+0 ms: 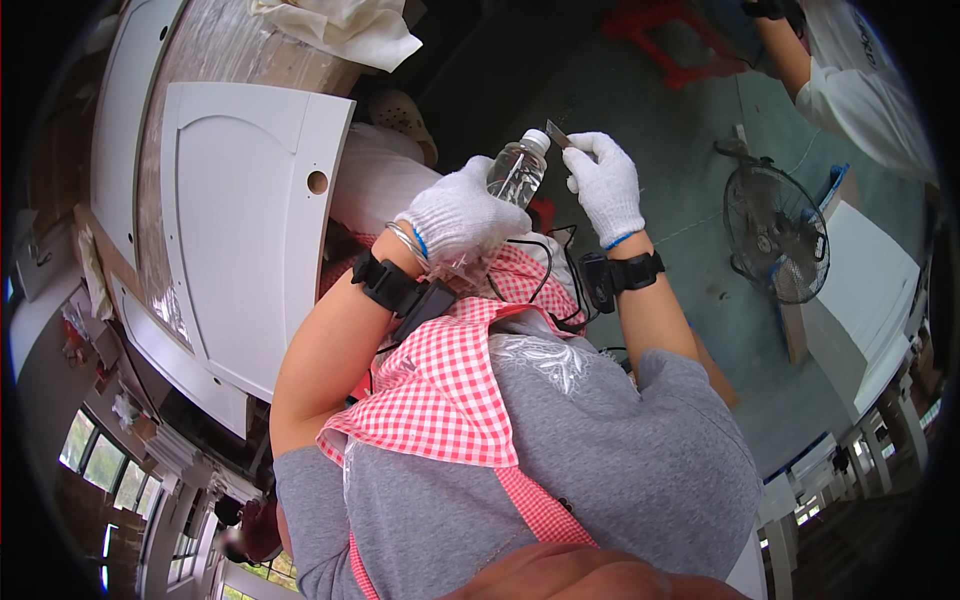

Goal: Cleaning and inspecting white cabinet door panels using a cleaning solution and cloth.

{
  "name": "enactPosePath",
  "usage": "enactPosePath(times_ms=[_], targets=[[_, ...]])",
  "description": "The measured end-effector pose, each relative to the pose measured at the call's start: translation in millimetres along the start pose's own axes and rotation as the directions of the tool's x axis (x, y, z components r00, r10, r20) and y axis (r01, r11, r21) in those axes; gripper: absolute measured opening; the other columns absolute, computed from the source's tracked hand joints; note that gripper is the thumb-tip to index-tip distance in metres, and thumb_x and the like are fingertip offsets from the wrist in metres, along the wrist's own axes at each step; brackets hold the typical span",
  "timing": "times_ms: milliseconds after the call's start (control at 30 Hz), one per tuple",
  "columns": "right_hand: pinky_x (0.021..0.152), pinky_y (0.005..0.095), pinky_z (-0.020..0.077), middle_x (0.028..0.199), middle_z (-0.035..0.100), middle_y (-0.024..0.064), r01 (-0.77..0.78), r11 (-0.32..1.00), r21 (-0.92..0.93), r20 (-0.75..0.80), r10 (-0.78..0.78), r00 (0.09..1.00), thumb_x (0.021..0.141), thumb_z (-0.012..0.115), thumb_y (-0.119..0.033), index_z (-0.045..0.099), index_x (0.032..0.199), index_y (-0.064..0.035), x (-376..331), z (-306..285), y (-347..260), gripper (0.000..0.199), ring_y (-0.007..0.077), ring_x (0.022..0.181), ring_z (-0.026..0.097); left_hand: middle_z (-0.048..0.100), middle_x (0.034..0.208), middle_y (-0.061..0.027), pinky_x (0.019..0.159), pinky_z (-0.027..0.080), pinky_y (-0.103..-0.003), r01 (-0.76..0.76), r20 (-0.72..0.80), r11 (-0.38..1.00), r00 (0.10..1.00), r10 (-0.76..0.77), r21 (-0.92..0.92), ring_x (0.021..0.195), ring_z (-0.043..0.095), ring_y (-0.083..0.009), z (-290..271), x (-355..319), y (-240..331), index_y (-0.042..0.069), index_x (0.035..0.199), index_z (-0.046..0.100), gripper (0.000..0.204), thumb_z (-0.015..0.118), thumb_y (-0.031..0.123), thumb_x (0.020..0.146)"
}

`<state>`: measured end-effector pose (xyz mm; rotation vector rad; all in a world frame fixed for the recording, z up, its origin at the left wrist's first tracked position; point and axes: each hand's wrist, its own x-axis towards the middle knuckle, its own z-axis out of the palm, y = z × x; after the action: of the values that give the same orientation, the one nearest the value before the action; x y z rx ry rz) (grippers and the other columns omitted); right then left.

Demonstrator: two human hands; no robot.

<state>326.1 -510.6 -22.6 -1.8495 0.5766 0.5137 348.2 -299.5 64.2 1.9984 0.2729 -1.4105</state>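
Note:
In white knit gloves, my left hand (462,212) is closed around a clear plastic bottle (515,174) with a white cap (537,140). The bottle leans up and to the right, away from my body. Pinched between the thumb and fingers of my right hand (606,188) is a small knife blade (558,134), its tip close beside the cap. Whether blade and cap touch, I cannot tell. Below my hands lies a red-and-white checked apron (440,385), with black cables (545,270) running between my wrists.
White arched door panels (250,220) lie on a wrapped stack to my left, with cream cloth (350,25) at the far end. To the right stands a black floor fan (775,235). Another person's arm (785,50) and a red stool (675,45) are at the far right.

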Motion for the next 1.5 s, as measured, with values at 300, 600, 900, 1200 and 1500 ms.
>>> enactPosePath(times_ms=[300, 600, 900, 1200, 1500], targets=[[0.076, 0.0415, 0.0547, 0.094, 0.068, 0.0079, 0.460, 0.663, -0.590, -0.042, -0.594, 0.803, 0.087, 0.069, -0.018, 0.075, 0.105, -0.0164, 9.1, 0.5, 18.5, 0.018, 0.0290, 0.087, 0.066, 0.069, 0.107, -0.0257, 0.089, 0.053, -0.039, -0.024, 0.020, 0.998, 0.999, 0.025, -0.065, 0.100, 0.069, -0.0375, -1.4, -1.9, -1.8, -0.006, 0.125, 0.054, 0.075, 0.076, 0.040, 0.070], [0.071, 0.0413, 0.0526, 0.092, 0.062, 0.0042, 0.537, 0.360, -0.763, 0.074, -0.776, 0.626, 0.080, 0.070, -0.012, 0.076, 0.103, -0.0186, 14.8, -0.6, 21.3, 0.024, 0.0273, 0.082, 0.061, 0.068, 0.104, -0.0211, 0.085, 0.053, -0.036, -0.036, -0.003, 0.999, 0.999, 0.036, -0.019, 0.096, 0.069, -0.0293, 7.3, 6.0, -12.7, -0.005, 0.130, 0.051, 0.081, 0.080, 0.042, 0.070], [0.071, 0.0406, 0.0518, 0.093, 0.061, 0.0036, 0.571, 0.278, -0.772, 0.116, -0.823, 0.556, 0.078, 0.070, -0.010, 0.077, 0.102, -0.0189, 18.6, -2.8, 19.8, 0.026, 0.0265, 0.082, 0.059, 0.069, 0.106, -0.0239, 0.085, 0.054, -0.037, 0.001, 0.006, 0.999, 1.000, -0.001, 0.045, 0.098, 0.069, -0.0339, 3.2, -1.3, -2.1, -0.005, 0.130, 0.051, 0.082, 0.079, 0.042, 0.069], [0.071, 0.0412, 0.0525, 0.092, 0.062, 0.0047, 0.570, 0.306, -0.762, 0.117, -0.801, 0.587, 0.080, 0.070, -0.011, 0.076, 0.103, -0.0186, 20.7, -1.3, 20.4, 0.025, 0.0280, 0.082, 0.061, 0.069, 0.104, -0.0228, 0.084, 0.054, -0.038, -0.050, -0.015, 0.999, 0.999, 0.050, 0.001, 0.095, 0.069, -0.0318, 5.8, 5.2, -14.5, -0.005, 0.126, 0.052, 0.076, 0.078, 0.041, 0.070], [0.073, 0.0438, 0.0546, 0.085, 0.065, 0.0100, 0.478, 0.723, -0.499, 0.093, -0.503, 0.859, 0.089, 0.068, -0.031, 0.076, 0.108, -0.0183, 20.0, 0.4, 28.5, 0.025, 0.0309, 0.082, 0.066, 0.069, 0.108, -0.0262, 0.090, 0.052, -0.040, 0.007, 0.016, 0.994, 1.000, -0.005, -0.106, 0.102, 0.069, -0.0393, 9.3, 6.7, -19.6, -0.003, 0.125, 0.054, 0.074, 0.076, 0.041, 0.069]])
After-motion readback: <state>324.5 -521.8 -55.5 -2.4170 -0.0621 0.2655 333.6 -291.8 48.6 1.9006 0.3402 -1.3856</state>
